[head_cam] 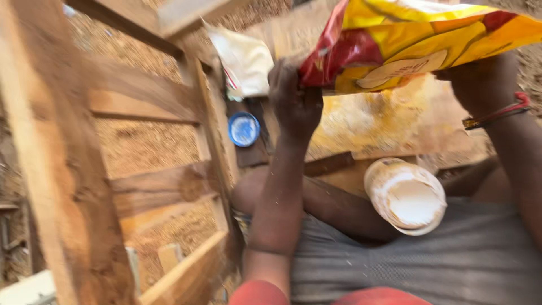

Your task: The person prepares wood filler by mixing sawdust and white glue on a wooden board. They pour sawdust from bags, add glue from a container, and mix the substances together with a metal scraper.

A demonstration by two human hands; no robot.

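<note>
Warm daylight — heavy motion blur

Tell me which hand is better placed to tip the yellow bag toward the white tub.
Probably the left. The left hand grips the yellow bag at its lower red end, just above and beside the white tub. The right hand supports the far side.

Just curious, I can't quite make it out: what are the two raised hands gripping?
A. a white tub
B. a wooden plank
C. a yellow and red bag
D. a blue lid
C: the left hand and right hand both grip the yellow and red bag.
</note>
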